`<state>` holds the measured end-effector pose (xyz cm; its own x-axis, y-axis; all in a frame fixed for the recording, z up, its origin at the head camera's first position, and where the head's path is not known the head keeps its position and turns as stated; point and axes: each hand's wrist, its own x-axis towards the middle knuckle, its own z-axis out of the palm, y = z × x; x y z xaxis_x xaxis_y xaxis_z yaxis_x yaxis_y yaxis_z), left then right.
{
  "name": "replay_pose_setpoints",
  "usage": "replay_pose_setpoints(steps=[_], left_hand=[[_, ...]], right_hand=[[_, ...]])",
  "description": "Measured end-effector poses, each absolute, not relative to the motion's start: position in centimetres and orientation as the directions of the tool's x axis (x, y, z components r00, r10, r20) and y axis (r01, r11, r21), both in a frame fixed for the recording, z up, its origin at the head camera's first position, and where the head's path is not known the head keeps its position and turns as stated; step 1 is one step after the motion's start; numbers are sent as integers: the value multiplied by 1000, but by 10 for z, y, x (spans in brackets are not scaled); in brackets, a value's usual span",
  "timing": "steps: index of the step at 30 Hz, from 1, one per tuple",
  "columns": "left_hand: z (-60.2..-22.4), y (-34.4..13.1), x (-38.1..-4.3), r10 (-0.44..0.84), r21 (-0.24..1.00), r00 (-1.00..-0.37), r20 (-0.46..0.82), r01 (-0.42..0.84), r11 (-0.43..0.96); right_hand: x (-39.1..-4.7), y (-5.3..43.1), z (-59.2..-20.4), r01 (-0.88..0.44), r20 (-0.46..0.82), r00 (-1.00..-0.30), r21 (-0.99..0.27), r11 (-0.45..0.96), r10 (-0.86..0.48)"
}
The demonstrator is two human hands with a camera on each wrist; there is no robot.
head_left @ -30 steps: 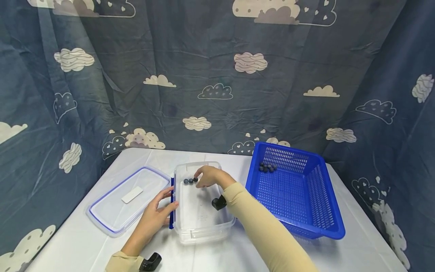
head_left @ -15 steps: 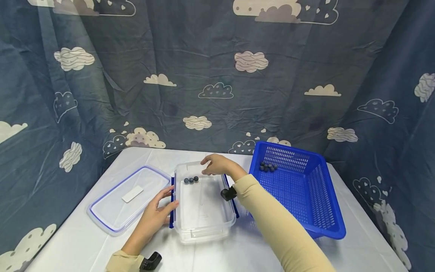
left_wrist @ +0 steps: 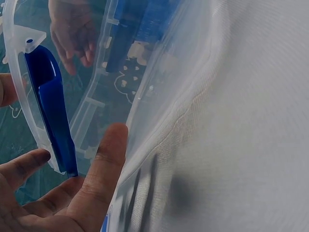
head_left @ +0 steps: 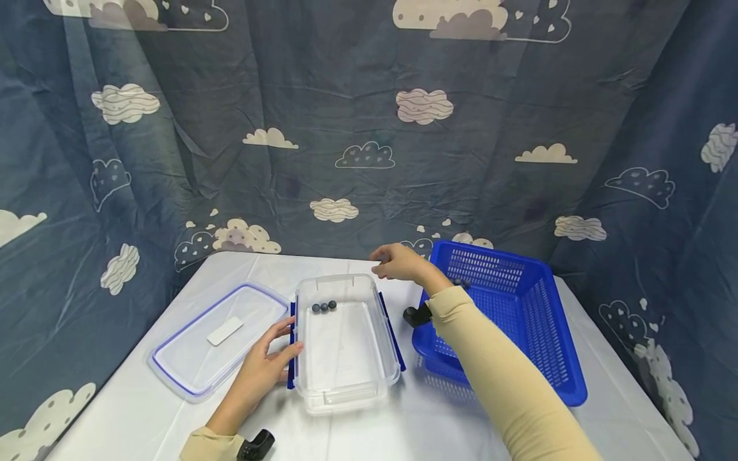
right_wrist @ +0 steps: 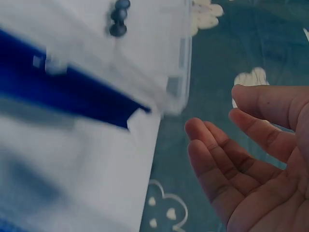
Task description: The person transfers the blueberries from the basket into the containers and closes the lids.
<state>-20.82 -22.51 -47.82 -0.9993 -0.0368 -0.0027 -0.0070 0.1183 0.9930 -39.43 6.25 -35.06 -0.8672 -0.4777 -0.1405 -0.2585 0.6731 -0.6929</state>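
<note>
A clear plastic food container [head_left: 343, 352] with blue side latches stands uncovered on the table. Three dark round blueberries [head_left: 324, 307] sit in a row near its far left corner. My left hand [head_left: 262, 368] rests against its left side, fingers [left_wrist: 29, 166] mostly straight around the blue latch [left_wrist: 55, 111] and thumb at the rim. My right hand [head_left: 400, 262] is in the air past the far right corner of the container. In the right wrist view its fingers [right_wrist: 212, 179] are loosely bent, with nothing between them and the thumb.
A blue perforated basket [head_left: 536, 333] stands at the right, with more blueberries [head_left: 463, 283] near its far left corner, partly hidden by the right arm. The clear lid [head_left: 190, 346], bearing a white label, lies left of the container. A cloud-print curtain [head_left: 369, 186] hangs behind the table.
My right hand has lifted away from the row of blueberries in the container and moved right and back, towards the basket. The left hand and the container have stayed in place.
</note>
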Motion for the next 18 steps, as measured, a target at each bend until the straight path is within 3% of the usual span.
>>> replay_pose_setpoints(steps=[18], left_hand=[[-478,-223,-207,-50,993,-999,3,-3,117]], right_hand=[[-411,146,-356,-161,-82,-942,-740,653,-326]])
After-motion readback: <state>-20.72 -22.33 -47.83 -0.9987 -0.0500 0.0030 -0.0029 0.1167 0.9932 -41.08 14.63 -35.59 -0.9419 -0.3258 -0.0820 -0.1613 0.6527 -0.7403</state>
